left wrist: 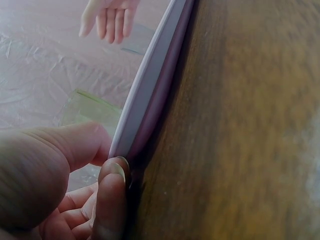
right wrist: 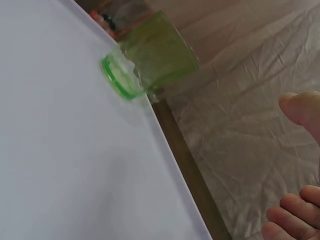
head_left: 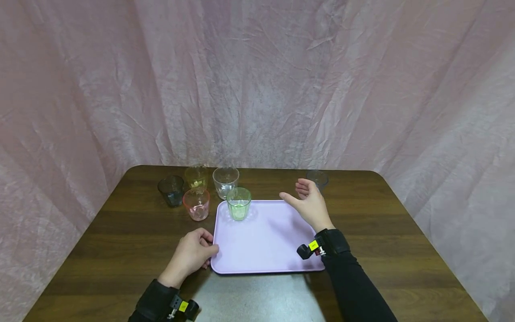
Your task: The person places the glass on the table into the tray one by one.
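A lilac tray [head_left: 269, 241] lies on the table, and a green glass [head_left: 239, 205] stands upright at its far left corner. My left hand [head_left: 192, 251] pinches the tray's left edge; in the left wrist view the thumb [left wrist: 82, 145] is over the rim and a fingertip is under it. Above the tray's far right part is my right hand [head_left: 309, 203], thumb spread away from the fingers and nothing held. Just beyond it, partly hidden by the hand, stands a bluish clear glass [head_left: 318, 178].
Left of the tray stand a pink glass [head_left: 196, 205], a dark grey glass [head_left: 172, 191] and a yellow glass [head_left: 196, 177]. A clear glass [head_left: 225, 181] is behind the green one. A pinkish curtain [head_left: 257, 89] hangs behind the wooden table [head_left: 120, 241].
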The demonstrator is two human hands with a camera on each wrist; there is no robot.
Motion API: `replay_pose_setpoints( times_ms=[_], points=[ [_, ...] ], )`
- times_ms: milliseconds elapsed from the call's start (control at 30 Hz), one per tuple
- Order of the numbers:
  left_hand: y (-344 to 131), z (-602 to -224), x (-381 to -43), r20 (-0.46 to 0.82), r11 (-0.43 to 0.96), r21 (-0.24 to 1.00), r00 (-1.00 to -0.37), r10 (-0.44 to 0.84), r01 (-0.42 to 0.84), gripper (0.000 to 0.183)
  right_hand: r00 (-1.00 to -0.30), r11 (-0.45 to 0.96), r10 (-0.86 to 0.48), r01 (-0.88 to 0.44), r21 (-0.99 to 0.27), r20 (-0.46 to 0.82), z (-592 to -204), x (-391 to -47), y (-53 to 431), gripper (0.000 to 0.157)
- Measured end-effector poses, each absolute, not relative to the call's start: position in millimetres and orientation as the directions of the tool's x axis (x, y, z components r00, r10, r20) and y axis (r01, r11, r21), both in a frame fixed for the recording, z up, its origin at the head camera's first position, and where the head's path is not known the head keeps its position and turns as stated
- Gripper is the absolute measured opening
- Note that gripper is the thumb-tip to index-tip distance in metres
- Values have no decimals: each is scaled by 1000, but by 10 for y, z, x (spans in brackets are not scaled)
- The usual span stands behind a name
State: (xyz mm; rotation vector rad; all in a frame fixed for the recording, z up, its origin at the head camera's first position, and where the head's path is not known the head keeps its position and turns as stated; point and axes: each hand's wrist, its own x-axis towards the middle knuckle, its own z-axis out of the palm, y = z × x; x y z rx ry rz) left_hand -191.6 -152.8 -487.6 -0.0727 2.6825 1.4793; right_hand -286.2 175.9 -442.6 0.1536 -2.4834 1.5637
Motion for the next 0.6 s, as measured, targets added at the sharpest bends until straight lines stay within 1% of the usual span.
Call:
replay_pose_setpoints(
  times_ms=[600],
  points=[
    [-1530,-4860,-1899,-106,530,843,-994,1,-89,18,-979,451,86,-129,-883,187,-4523,-2821,2158,95]
  ],
)
